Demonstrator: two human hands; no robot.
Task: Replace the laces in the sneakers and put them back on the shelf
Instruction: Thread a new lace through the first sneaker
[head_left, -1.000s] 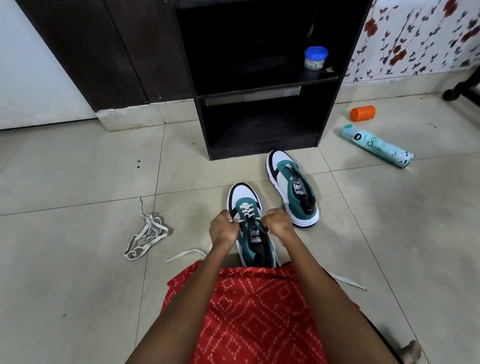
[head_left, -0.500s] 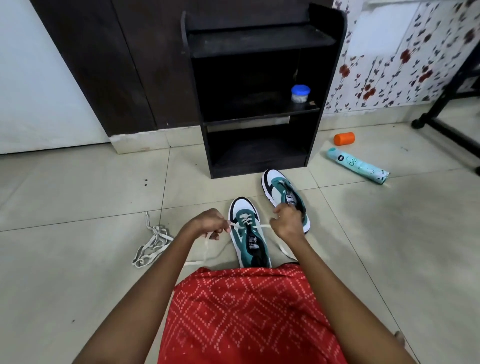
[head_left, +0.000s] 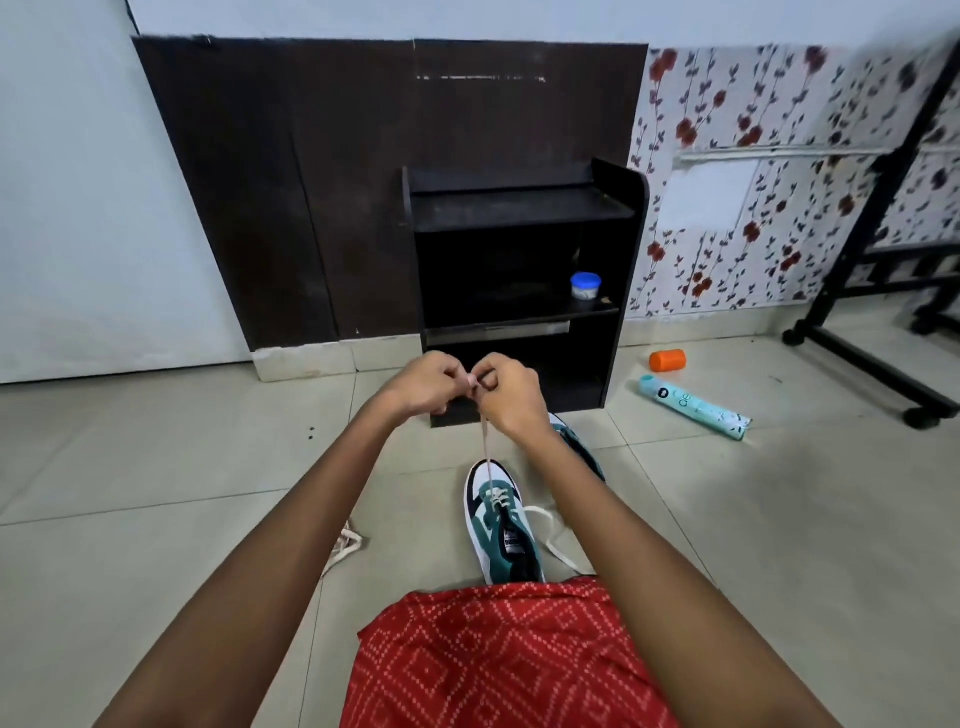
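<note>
Head view | left grip (head_left: 426, 384) and right grip (head_left: 511, 397) pinch lace (head_left: 485, 441) above sneaker (head_left: 493, 525) | shelf (head_left: 519, 208) holds blue-lidded jar (head_left: 586, 286)

Teal-white sneaker (head_left: 501, 525) upright, partly laced; white lace (head_left: 487, 441) taut upward; 2nd sneaker (head_left: 582, 449) behind, mostly hidden.

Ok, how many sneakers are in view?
2. The near sneaker lies on the floor before the red cloth; the far sneaker sits by the shelf, mostly hidden behind the right forearm.
</note>
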